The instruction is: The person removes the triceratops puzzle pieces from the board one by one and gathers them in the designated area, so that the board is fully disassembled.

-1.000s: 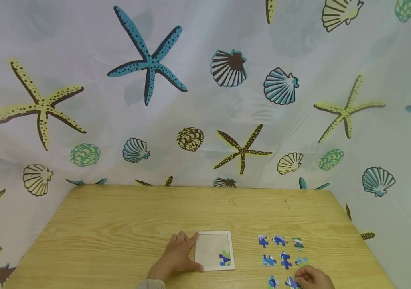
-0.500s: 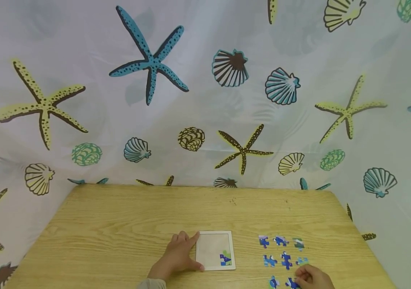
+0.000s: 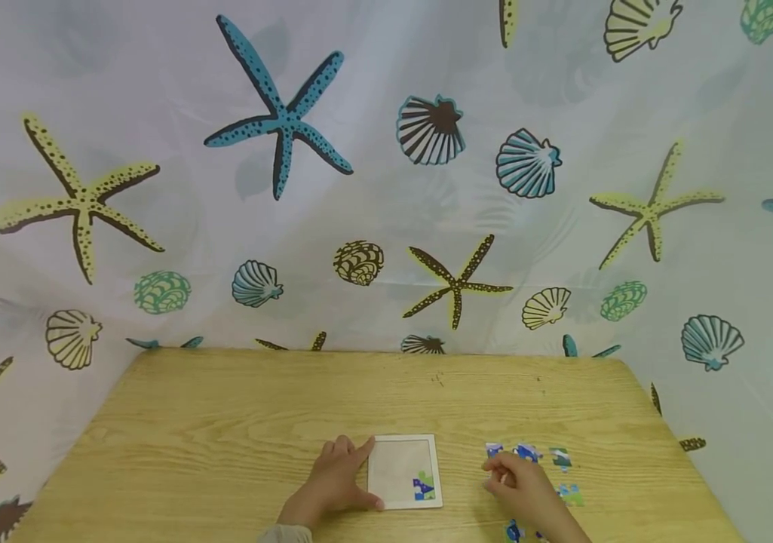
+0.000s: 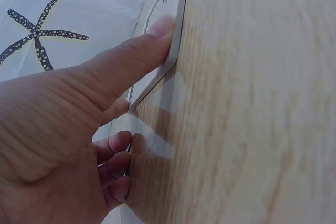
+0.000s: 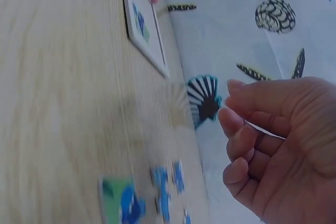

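My left hand (image 3: 335, 483) grips a white square puzzle tray (image 3: 436, 467) by its left side, thumb at the near corner and index finger at the far corner. In the left wrist view, the thumb lies on the tray's rim (image 4: 167, 59). A green, blue and purple patch of joined puzzle pieces (image 3: 423, 486) fills the tray's lower right corner. My right hand (image 3: 525, 486) hovers over the loose pieces right of the tray, thumb and index finger slightly apart and the others curled. Nothing shows between its fingertips in the right wrist view; it hides some pieces.
Loose puzzle pieces stand in rows: a purple-blue one (image 3: 493, 449), a blue one (image 3: 529, 451), a greenish one (image 3: 560, 458), a green-and-blue one (image 3: 571, 495) and a dark blue one (image 3: 513, 531). The wooden table (image 3: 223, 422) ends at a sea-patterned curtain (image 3: 359, 188).
My right hand has left the puzzle piece at the near right and moved left and farther away, over the middle of the loose pieces. My left hand and the tray have stayed put.
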Demonstrator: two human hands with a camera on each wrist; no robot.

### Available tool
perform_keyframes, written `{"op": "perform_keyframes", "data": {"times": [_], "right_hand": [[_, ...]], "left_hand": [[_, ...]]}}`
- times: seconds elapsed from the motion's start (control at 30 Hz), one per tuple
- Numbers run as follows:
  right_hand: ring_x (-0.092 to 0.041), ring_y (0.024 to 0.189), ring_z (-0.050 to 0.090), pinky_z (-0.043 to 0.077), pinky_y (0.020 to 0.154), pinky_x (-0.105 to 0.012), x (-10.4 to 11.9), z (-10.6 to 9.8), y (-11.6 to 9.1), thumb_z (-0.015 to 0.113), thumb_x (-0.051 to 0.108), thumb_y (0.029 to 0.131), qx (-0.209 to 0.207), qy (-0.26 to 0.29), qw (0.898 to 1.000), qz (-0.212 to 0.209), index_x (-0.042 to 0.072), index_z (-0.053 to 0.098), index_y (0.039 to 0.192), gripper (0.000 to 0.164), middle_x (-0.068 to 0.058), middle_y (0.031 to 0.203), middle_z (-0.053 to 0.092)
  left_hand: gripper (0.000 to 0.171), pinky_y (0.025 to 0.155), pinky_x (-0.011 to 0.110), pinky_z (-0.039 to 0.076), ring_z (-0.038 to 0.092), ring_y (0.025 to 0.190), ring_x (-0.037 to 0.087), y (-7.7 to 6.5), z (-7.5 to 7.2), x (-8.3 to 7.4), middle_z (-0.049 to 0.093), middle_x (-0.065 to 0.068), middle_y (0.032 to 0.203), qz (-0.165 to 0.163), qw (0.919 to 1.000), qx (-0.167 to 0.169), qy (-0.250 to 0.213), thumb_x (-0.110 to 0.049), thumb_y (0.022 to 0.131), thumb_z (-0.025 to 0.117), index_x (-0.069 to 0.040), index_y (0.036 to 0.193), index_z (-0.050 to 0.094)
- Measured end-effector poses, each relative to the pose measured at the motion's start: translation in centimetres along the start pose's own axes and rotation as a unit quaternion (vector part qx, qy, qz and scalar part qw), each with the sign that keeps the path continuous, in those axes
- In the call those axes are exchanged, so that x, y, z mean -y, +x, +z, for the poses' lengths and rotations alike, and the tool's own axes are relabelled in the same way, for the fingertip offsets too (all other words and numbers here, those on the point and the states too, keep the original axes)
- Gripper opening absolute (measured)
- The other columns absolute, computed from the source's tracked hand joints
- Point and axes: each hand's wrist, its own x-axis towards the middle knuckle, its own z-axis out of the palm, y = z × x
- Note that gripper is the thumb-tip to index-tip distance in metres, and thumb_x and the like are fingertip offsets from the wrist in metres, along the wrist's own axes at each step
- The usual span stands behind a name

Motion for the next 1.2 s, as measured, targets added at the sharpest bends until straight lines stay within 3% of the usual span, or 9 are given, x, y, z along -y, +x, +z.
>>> {"op": "perform_keyframes", "data": {"times": [0.13,0.37,0.6,1.0,1.2], "right_hand": [[-0.005,0.061,0.045,0.041,0.056,-0.024,1.9,2.7,2.8,0.066,0.011,0.088,0.051,0.005,0.998,-0.03,-0.003,0.062,0.107,0.024,0.003,0.079,0.056],[-0.008,0.053,0.04,0.034,0.05,-0.023,2.8,5.5,4.6,0.07,0.008,0.083,0.093,-0.011,0.996,-0.001,0.0,0.062,0.102,0.023,0.004,0.065,0.047],[-0.008,0.054,0.039,0.033,0.052,-0.022,2.5,6.0,4.6,0.071,0.007,0.081,0.119,-0.001,0.993,0.01,0.005,0.06,0.095,0.018,0.004,0.063,0.044],[-0.007,0.055,0.039,0.033,0.053,-0.023,2.5,6.3,4.9,0.072,0.007,0.08,0.121,-0.015,0.992,-0.015,0.007,0.061,0.094,0.018,0.005,0.064,0.044],[-0.007,0.056,0.038,0.033,0.054,-0.023,2.7,6.4,4.9,0.072,0.005,0.079,0.117,-0.019,0.993,-0.02,0.003,0.057,0.102,0.027,0.005,0.065,0.043]], "left_hand": [[0.1,0.073,0.032,0.026,0.028,0.085,0.022,-0.1,-0.1,0.0,0.03,0.004,0.092,0.003,1.0,-0.001,-0.003,-0.045,0.061,0.085,-0.004,0.142,0.042],[0.1,0.073,0.032,0.027,0.029,0.085,0.022,-0.1,0.0,-0.3,0.031,0.004,0.092,0.011,0.9999,-0.002,-0.001,-0.046,0.061,0.084,-0.004,0.142,0.042],[0.102,0.074,0.033,0.029,0.03,0.084,0.022,-0.1,0.1,0.1,0.033,0.004,0.092,0.01,0.9997,-0.009,0.021,-0.049,0.059,0.084,-0.006,0.142,0.043],[0.101,0.074,0.034,0.029,0.029,0.086,0.023,-0.1,0.1,0.2,0.033,0.004,0.093,0.011,0.9998,-0.01,0.015,-0.049,0.06,0.084,-0.005,0.142,0.043],[0.101,0.074,0.034,0.029,0.029,0.086,0.023,-0.3,-0.1,0.0,0.033,0.004,0.093,0.008,0.9999,-0.008,0.011,-0.048,0.06,0.084,-0.005,0.142,0.043]]}}
